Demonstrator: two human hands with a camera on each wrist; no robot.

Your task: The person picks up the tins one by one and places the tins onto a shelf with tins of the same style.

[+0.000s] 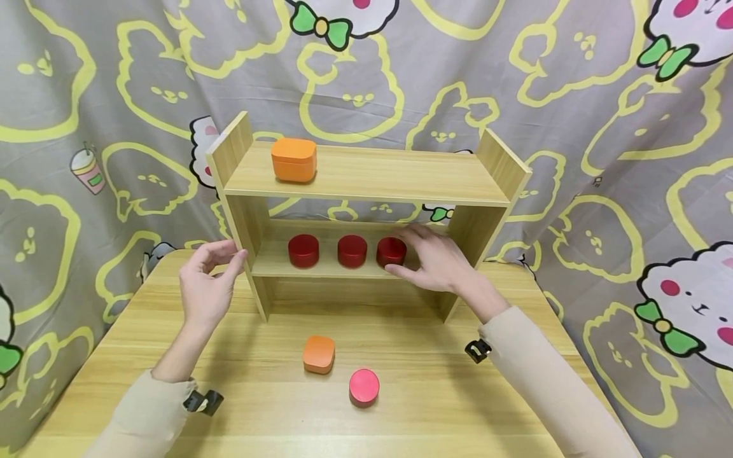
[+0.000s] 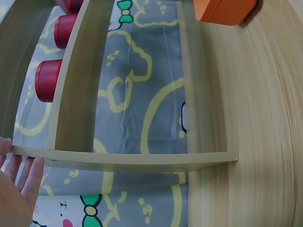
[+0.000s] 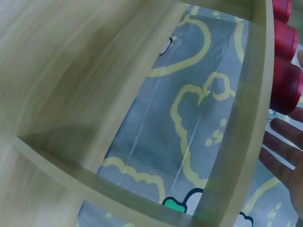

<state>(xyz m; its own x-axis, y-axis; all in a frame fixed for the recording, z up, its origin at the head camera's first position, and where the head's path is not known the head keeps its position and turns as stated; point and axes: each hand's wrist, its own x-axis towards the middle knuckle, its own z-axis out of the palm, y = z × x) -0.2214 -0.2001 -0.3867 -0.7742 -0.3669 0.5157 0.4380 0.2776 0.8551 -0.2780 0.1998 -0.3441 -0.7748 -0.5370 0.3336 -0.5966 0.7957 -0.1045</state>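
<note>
Three red round containers stand in a row on the middle board of a wooden shelf [image 1: 366,172]: the left one [image 1: 303,251], the middle one [image 1: 352,251] and the right one [image 1: 390,254]. My right hand [image 1: 432,261] holds the right container, thumb at its front and fingers round its far right side. In the right wrist view that container [image 3: 285,87] touches the board, with the hand [image 3: 289,142] beside it. My left hand [image 1: 209,280] grips the shelf's left side panel near the front edge; the left wrist view shows thumb and fingers on opposite sides of the panel [image 2: 142,160].
An orange rounded box [image 1: 294,160] sits on the top board at left. In front of the shelf, a smaller orange rounded piece [image 1: 319,354] and a pinkish-red round container [image 1: 364,387] lie on the wooden table [image 1: 258,420]. A patterned grey curtain [image 1: 366,83] hangs behind.
</note>
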